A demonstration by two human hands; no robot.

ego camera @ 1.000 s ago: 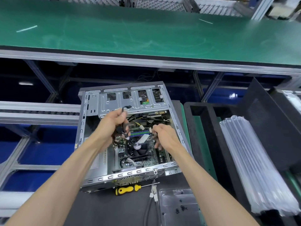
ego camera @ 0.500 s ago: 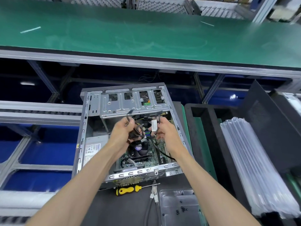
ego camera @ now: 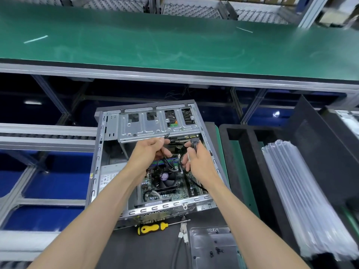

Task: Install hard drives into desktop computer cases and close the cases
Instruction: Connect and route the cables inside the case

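Right now both hands work inside the open computer case (ego camera: 153, 164) at the centre of the frame. Curled fingers of the left hand (ego camera: 149, 152) pinch a thin black cable (ego camera: 166, 136) just below the drive cage (ego camera: 155, 125); the right hand (ego camera: 196, 160) grips a black power connector (ego camera: 194, 142) by its body. These leads look light and floppy, so holding the stiff plug rather than the wires seems safest. No hard drive is clearly visible.

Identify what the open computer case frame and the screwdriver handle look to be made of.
Computer case frame: bare sheet metal, likely steel; dull silver with stamped slots and folded edges. Screwdriver handle: yellow and black moulded grip, probably plastic or rubber; glossy.
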